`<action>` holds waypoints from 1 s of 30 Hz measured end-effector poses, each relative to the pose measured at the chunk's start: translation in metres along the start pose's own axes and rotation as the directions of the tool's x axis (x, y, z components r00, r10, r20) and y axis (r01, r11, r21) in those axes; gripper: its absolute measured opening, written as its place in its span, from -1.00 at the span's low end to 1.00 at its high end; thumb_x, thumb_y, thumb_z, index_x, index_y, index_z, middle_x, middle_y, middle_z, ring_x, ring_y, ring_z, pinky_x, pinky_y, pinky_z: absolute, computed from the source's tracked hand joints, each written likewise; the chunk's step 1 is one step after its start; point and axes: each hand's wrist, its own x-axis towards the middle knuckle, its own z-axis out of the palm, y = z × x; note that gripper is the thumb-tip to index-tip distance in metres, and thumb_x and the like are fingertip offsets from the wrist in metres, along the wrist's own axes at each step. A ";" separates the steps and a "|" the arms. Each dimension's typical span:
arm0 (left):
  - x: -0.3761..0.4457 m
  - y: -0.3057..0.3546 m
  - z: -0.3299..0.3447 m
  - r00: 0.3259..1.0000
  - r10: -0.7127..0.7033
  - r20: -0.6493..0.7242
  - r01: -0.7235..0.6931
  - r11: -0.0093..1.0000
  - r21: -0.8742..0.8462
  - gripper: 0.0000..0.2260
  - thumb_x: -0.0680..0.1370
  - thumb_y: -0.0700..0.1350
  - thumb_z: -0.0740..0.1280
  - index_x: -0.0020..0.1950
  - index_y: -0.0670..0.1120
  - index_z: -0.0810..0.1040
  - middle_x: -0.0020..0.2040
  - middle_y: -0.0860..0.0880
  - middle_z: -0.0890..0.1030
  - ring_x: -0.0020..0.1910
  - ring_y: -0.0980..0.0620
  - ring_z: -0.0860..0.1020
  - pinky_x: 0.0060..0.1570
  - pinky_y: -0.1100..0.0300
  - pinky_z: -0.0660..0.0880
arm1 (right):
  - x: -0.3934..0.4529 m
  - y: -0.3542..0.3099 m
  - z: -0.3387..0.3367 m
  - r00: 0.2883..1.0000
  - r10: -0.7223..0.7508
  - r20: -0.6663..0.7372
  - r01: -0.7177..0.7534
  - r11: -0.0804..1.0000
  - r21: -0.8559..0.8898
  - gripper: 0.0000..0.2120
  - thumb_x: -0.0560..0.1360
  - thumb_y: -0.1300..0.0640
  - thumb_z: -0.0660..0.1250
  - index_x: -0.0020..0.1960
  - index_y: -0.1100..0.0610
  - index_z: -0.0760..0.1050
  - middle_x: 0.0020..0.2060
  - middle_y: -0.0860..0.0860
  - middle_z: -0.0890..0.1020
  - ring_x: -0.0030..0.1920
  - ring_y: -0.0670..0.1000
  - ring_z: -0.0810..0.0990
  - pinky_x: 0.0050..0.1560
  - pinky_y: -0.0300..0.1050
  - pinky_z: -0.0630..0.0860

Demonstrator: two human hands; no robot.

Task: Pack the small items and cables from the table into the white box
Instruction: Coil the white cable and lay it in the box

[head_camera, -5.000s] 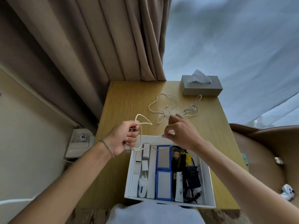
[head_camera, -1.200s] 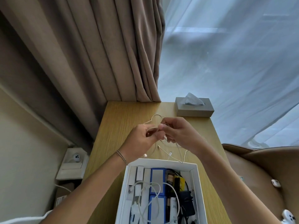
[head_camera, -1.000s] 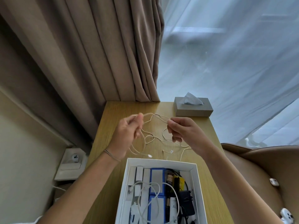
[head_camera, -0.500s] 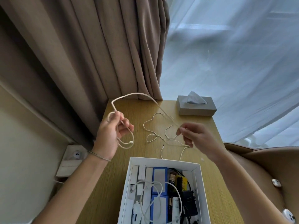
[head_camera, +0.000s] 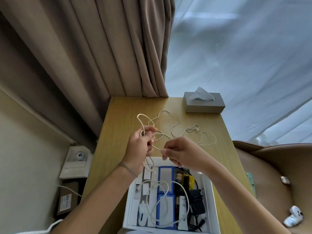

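Observation:
A thin white cable [head_camera: 175, 128] lies in loose loops on the wooden table [head_camera: 118, 132]. My left hand [head_camera: 141, 146] grips several gathered loops of it above the table. My right hand [head_camera: 181, 152] pinches a strand of the same cable just beyond the far edge of the white box [head_camera: 207, 200]. The box stands open at the table's near edge. Inside it lie another coiled white cable [head_camera: 160, 200], blue boxes [head_camera: 166, 177], white items and a black adapter [head_camera: 195, 201].
A grey tissue box [head_camera: 204, 105] stands at the table's far right corner. Brown curtains [head_camera: 101, 48] hang behind on the left, sheer white ones on the right. A brown chair [head_camera: 278, 174] with small white items is to the right.
My hands drew apart with the cable stretched between them, then came back together. My left hand now holds more gathered loops, lower and nearer the box.

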 end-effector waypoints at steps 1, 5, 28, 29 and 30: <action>0.000 -0.001 -0.003 0.999 -0.036 0.033 0.037 0.998 -0.043 -0.85 0.66 -0.25 0.18 -0.01 -0.15 0.54 -0.38 -0.01 0.39 -0.50 0.12 0.21 -0.55 0.28 0.17 | -0.005 0.005 -0.004 1.000 0.015 0.021 -0.015 1.000 0.019 -0.76 0.62 0.03 0.33 -0.19 0.07 0.61 -0.49 -0.07 0.52 -0.48 -0.09 0.44 -0.39 -0.27 0.41; -0.007 -0.015 -0.012 0.952 -0.142 0.271 0.167 0.983 -0.071 -0.81 0.65 -0.25 0.12 -0.05 -0.12 0.51 -0.40 0.00 0.26 -0.49 0.11 0.14 -0.59 0.28 0.10 | -0.025 0.031 -0.027 0.995 0.072 0.064 -0.074 0.997 0.038 -0.80 0.57 -0.01 0.39 -0.20 0.02 0.62 -0.43 -0.07 0.53 -0.39 -0.06 0.46 -0.31 -0.29 0.41; -0.012 -0.160 -0.024 0.955 -0.175 0.238 -0.158 0.379 0.912 -0.72 0.69 0.03 0.04 -0.12 -0.02 0.42 -0.23 -0.01 0.52 -0.25 0.01 0.48 -0.25 0.07 0.38 | -0.031 0.101 0.046 0.985 0.158 0.064 -0.129 0.935 -0.330 -0.77 0.55 0.28 0.30 -0.04 0.01 0.67 -0.22 -0.08 0.70 -0.21 -0.09 0.64 -0.10 -0.19 0.57; -0.013 -0.160 -0.025 0.959 -0.146 0.242 -0.176 0.358 0.917 -0.74 0.69 0.04 0.04 -0.12 0.00 0.39 -0.25 0.01 0.49 -0.26 0.02 0.46 -0.27 0.08 0.37 | -0.031 0.104 0.051 0.985 0.165 0.046 -0.140 0.930 -0.339 -0.78 0.55 0.29 0.30 -0.02 0.03 0.67 -0.19 -0.06 0.71 -0.18 -0.06 0.65 -0.08 -0.15 0.59; -0.014 -0.159 -0.025 0.962 -0.122 0.246 -0.193 0.334 0.923 -0.74 0.69 0.05 0.05 -0.12 0.01 0.38 -0.24 0.02 0.47 -0.25 0.03 0.45 -0.26 0.09 0.37 | -0.031 0.107 0.055 0.985 0.173 0.023 -0.154 0.923 -0.354 -0.79 0.56 0.28 0.31 -0.01 0.05 0.67 -0.15 -0.05 0.72 -0.14 -0.05 0.66 -0.04 -0.12 0.60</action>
